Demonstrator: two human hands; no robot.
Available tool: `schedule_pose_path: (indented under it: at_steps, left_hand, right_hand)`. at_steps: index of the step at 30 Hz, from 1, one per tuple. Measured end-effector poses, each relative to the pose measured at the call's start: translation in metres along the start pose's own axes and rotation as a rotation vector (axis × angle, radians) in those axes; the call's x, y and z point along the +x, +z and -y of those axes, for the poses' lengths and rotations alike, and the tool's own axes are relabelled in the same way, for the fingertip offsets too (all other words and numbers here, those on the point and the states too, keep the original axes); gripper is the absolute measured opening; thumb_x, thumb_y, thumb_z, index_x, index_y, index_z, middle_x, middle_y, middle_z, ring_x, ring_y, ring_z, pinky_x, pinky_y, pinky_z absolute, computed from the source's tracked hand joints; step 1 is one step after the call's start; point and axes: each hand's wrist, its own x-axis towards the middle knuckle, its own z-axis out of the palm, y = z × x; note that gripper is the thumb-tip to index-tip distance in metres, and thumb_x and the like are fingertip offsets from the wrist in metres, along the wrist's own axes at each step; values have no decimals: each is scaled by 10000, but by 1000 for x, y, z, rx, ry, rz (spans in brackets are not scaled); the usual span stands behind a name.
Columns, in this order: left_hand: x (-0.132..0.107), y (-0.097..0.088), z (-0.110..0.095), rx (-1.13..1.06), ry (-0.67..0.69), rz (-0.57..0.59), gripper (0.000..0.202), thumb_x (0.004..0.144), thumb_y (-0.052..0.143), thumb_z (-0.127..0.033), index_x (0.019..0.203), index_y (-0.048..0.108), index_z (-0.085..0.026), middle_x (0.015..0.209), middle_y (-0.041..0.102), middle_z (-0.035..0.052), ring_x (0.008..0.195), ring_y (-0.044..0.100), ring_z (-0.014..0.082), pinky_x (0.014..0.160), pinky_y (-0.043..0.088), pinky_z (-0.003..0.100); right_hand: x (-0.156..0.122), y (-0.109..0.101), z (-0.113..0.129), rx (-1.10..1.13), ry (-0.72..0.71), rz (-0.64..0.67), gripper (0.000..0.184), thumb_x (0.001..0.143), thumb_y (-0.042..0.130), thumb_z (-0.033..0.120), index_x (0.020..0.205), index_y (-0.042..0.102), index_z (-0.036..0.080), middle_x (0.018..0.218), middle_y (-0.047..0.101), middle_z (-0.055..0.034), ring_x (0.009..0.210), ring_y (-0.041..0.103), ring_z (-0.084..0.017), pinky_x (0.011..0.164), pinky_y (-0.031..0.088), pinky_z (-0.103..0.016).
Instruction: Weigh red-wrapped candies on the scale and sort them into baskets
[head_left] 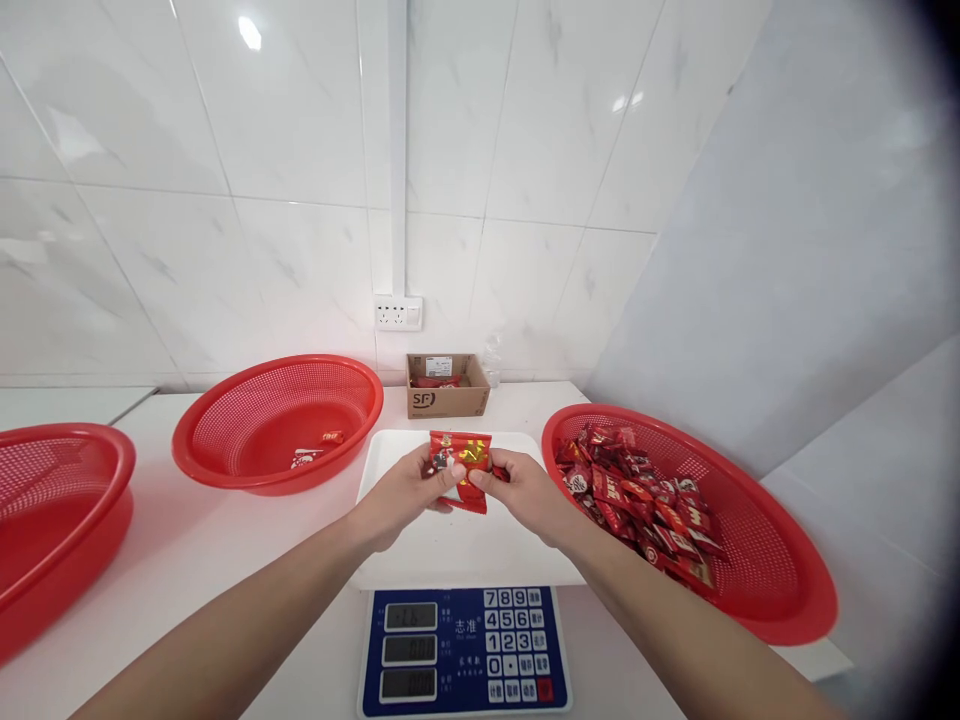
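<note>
Over the white pan (465, 550) of a digital scale, both my hands hold small red snack packets (461, 452). My left hand (409, 490) grips the packets from the left, its thumb lying across the front. From the right, my right hand (525, 490) pinches them, thumb also on the front. One packet with gold and white print faces me, and more red wrapper shows below and beside it; I cannot tell how many there are. The fingers behind the packets are mostly hidden.
A red basket (795, 560) heaped with red snack packets stands at right. Another red basket (255, 400) at left holds two small packets, and part of a third basket (67, 500) shows at far left. Behind the scale sits a cardboard box (450, 402); its keypad (517, 640) faces me.
</note>
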Motion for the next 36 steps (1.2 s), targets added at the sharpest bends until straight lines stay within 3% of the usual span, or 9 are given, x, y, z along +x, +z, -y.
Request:
schedule_pose_path:
  at_steps: [5, 12, 18, 23, 26, 28, 30, 32, 36]
  left_hand:
    - [1, -3, 6, 66, -16, 2, 426, 697, 699, -493, 931, 617, -147, 827, 639, 53, 675, 533, 135, 623, 415, 270]
    - [-1, -3, 5, 69, 1, -78, 353, 696, 705, -453, 840, 594, -150, 692, 586, 2, 557, 464, 101, 548, 373, 255]
    - [-2, -9, 9, -25, 39, -160, 349, 663, 756, -405, 849, 612, -147, 779, 633, 22, 600, 486, 89, 546, 395, 217]
    - [0, -45, -1, -175, 101, -361, 268, 703, 746, -353, 830, 601, -166, 727, 590, -15, 570, 495, 66, 546, 432, 179]
    - [1, -74, -16, -272, 159, -522, 158, 828, 617, -351, 875, 581, -204, 827, 607, -6, 706, 576, 73, 674, 488, 171]
    - [-2, -84, -25, -304, 155, -563, 145, 879, 542, -354, 928, 577, -222, 925, 627, 17, 833, 606, 91, 766, 500, 191]
    - [-7, -80, -26, -299, 93, -522, 158, 864, 565, -331, 965, 587, -211, 962, 640, 51, 891, 618, 126, 805, 507, 238]
    - [-13, -63, -21, -264, -2, -413, 214, 801, 650, -304, 971, 614, -179, 953, 651, 83, 883, 627, 176, 774, 520, 298]
    - [-24, -14, 0, 181, -46, -24, 235, 763, 664, -385, 855, 638, -171, 847, 647, 51, 785, 585, 190, 654, 466, 299]
  right_hand:
    - [3, 0, -4, 59, 5, -17, 240, 736, 576, 427, 732, 555, 188, 734, 577, -3, 713, 523, -162, 664, 401, -291]
    - [0, 4, -5, 115, 72, 5, 313, 772, 564, 488, 677, 482, 201, 571, 388, 64, 522, 323, -90, 493, 270, -236]
    - [-4, -3, -6, 75, 92, 68, 395, 807, 540, 509, 1058, 554, 204, 743, 479, 26, 596, 385, -101, 513, 301, -240]
    - [-14, -9, -5, -64, 177, 131, 455, 791, 570, 315, 1232, 472, 264, 974, 532, -9, 768, 485, -125, 639, 385, -263]
    - [-16, -10, -7, -17, 202, 140, 516, 742, 554, 195, 1244, 456, 267, 1042, 522, -19, 852, 512, -135, 724, 415, -289]
    - [-15, -7, -10, 77, 187, 139, 568, 714, 546, 158, 1262, 436, 256, 1043, 514, -26, 885, 530, -140, 769, 430, -309]
    - [-13, -3, -12, 178, 150, 141, 644, 701, 552, 148, 1314, 382, 248, 1086, 501, -45, 891, 548, -138, 779, 449, -317]
    - [-13, 4, -11, 222, 102, 155, 751, 697, 571, 144, 1384, 295, 271, 1212, 467, -79, 869, 563, -126, 763, 468, -316]
    - [-24, 19, 0, 99, -47, 226, 879, 733, 581, 127, 1457, 143, 366, 1427, 347, -102, 835, 573, -111, 774, 485, -325]
